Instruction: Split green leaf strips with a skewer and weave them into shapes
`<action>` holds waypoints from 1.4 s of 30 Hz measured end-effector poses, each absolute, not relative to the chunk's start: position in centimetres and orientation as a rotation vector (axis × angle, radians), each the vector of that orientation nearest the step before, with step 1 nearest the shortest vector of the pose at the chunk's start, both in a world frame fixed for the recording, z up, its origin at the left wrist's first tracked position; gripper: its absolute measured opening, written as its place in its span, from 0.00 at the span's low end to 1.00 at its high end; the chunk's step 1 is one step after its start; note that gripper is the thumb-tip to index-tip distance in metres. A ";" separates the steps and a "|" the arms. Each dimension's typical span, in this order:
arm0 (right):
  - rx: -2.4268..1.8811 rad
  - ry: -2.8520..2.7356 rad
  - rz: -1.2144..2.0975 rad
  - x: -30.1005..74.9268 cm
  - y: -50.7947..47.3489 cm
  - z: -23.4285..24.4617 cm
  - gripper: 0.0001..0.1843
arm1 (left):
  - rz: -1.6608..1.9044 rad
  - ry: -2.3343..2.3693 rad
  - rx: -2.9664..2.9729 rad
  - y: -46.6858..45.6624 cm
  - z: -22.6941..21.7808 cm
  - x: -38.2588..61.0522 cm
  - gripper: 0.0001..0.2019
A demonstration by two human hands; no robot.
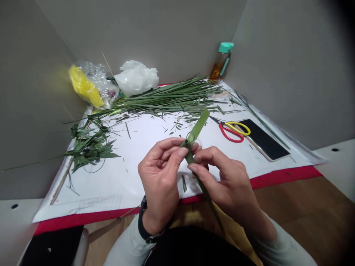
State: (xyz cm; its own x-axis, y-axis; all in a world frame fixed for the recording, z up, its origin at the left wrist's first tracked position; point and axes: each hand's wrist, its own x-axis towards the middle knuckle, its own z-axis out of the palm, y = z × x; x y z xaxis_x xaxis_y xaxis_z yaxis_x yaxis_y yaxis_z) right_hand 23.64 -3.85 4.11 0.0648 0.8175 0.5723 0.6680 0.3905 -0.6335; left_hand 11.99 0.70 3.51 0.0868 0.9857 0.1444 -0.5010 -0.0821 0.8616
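A long green leaf strip (pixel 200 125) runs between my two hands above the near part of the table, with a small loop where it is folded. My left hand (pixel 163 171) pinches the folded part between thumb and fingers. Just below, my right hand (pixel 223 181) grips the same strip between thumb and forefinger. The strip's wide end points up and away, while its narrow tail hangs down past the table edge toward my lap. The fingertips partly hide the fold.
Long green leaves (pixel 172 96) lie across the back. Scissors (pixel 231 131) with red and yellow handles rest against a dark phone (pixel 264 140). Leaf pieces (pixel 90 144) are heaped at left. A white plastic bag (pixel 137 78), a yellow package (pixel 85 87) and a bottle (pixel 221 62) stand behind.
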 end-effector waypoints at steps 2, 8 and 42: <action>-1.337 -1.641 0.226 23.6 -3.9 4.1 0.12 | 1.408 0.670 0.940 0.7 3.4 12.0 0.04; -1.276 -1.627 0.228 23.5 -3.9 3.4 0.09 | 1.427 0.671 0.937 0.6 3.6 12.1 0.05; -1.215 -1.829 -0.007 25.6 -4.1 3.5 0.08 | 1.270 0.557 1.172 0.3 4.2 10.8 0.06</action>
State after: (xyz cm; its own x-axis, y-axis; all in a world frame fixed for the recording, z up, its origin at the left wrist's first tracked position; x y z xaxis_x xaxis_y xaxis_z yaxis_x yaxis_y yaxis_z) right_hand 25.59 -4.07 3.53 -0.0994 0.7280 0.6783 0.7330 0.5146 -0.4448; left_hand 10.84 0.33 4.25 0.2753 0.9246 0.2634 -0.4321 -0.1257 0.8930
